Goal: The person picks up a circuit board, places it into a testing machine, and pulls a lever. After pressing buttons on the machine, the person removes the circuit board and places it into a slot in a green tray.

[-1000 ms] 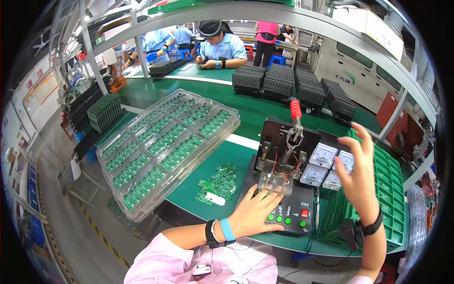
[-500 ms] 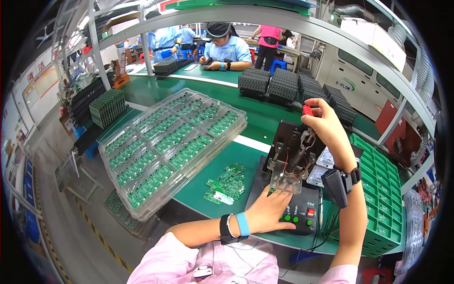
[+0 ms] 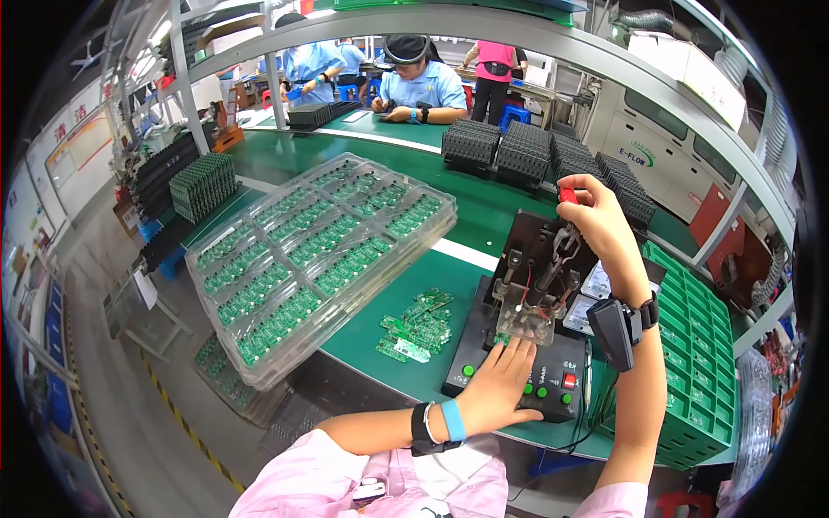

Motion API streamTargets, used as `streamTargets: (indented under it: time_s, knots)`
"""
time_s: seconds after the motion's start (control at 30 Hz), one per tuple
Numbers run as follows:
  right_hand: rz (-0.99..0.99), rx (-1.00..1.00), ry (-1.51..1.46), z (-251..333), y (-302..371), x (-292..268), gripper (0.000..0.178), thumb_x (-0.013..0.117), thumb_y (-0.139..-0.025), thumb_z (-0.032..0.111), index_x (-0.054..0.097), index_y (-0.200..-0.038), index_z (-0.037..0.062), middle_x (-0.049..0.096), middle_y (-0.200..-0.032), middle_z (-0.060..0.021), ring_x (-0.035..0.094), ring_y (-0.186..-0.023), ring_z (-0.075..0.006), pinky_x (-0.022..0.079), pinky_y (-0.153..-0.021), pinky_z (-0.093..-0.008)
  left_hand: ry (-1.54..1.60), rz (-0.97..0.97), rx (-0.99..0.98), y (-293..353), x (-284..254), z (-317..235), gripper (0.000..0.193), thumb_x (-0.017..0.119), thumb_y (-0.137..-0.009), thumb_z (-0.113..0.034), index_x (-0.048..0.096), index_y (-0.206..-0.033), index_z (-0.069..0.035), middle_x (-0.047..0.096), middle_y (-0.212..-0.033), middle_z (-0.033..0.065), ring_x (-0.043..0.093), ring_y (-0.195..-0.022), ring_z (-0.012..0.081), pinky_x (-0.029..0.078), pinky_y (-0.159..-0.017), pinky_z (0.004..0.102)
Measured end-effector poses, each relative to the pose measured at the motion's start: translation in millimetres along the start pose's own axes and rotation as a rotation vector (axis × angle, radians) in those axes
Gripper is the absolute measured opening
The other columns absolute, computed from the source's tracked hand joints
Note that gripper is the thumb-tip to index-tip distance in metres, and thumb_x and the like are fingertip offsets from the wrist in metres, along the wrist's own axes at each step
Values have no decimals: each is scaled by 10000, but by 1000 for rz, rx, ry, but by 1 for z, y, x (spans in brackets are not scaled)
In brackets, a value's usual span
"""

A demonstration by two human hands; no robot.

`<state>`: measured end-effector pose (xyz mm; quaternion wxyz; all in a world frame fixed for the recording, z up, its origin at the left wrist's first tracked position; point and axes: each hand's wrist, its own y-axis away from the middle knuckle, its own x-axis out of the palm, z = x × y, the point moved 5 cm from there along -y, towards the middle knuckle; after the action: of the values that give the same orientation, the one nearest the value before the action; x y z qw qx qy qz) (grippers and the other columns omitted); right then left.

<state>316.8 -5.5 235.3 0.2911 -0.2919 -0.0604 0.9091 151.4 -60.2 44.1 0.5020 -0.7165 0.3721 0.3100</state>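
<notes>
My right hand (image 3: pixel 596 226) is closed around the red grip (image 3: pixel 567 196) of a lever clamp on a black test fixture (image 3: pixel 566 358). Below the lever, a clear plate (image 3: pixel 527 325) with thin red wires sits over the front of the fixture. My left hand (image 3: pixel 494 386) lies palm down on the black box, fingers stretched forward to the plate's near edge. Beside its fingertips a bit of green (image 3: pixel 501 338) shows, mostly covered. Green buttons (image 3: pixel 541 392) and a red switch (image 3: pixel 570 380) are on the box. Left of it lies a loose pile of green circuit boards (image 3: pixel 416 328).
A clear blister tray (image 3: pixel 259 371) filled with circuit boards stands at left. Green crates (image 3: pixel 691 363) flank the fixture on the right. Black racks of boards (image 3: pixel 522 151) line the far side, below a metal frame beam (image 3: pixel 380 34). A co-worker (image 3: pixel 423 86) sits across the bench.
The whole view has shifted slightly. My left hand has slid a little right on the box, uncovering a green button at its left. My right hand keeps its hold on the red grip.
</notes>
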Motion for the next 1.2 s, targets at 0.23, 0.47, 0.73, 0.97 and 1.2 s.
streamTargets:
  time_s: [0.23,0.47,0.73,0.97,1.2]
  knots:
    - [-448,-1172,99,-4,116,38,332,642,-776,-53,610,-1095,35,649,-977,-156,634,-931,-317,476,-900,-418,383,23,-44,36,-35,-4,702,715,-818,-379,507,-1316,70,484,-1373,253,465,-1275,401,368,-1067,479]
    - [-309,-425,139,-88,211,31,247,602,-793,-28,609,-1035,19,636,-1172,-159,585,-1115,-354,475,-924,-477,343,-131,-200,52,-52,55,487,738,-803,-151,591,-1242,-1,561,-1308,187,536,-1196,365,412,-1033,426]
    - [-469,-805,631,-89,262,48,293,702,-756,90,645,-1041,55,630,-1225,-116,573,-1130,-289,438,-953,-425,402,-127,-292,48,-51,60,443,720,-816,-131,599,-1220,6,569,-1297,175,534,-1215,349,410,-1041,413]
    - [-141,-455,679,-115,254,73,397,712,-760,157,655,-1147,90,626,-1265,-51,583,-1123,-234,400,-979,-420,348,-37,-269,36,-59,78,515,756,-788,-162,580,-1247,-9,562,-1289,166,545,-1195,348,414,-1041,414]
    - [-203,-495,706,-119,257,73,365,694,-757,133,664,-1119,94,638,-1233,-37,591,-1101,-220,407,-960,-410,113,64,9,-8,-76,78,822,873,-616,-396,560,-1320,-107,424,-1398,157,415,-1272,397,387,-1039,495]
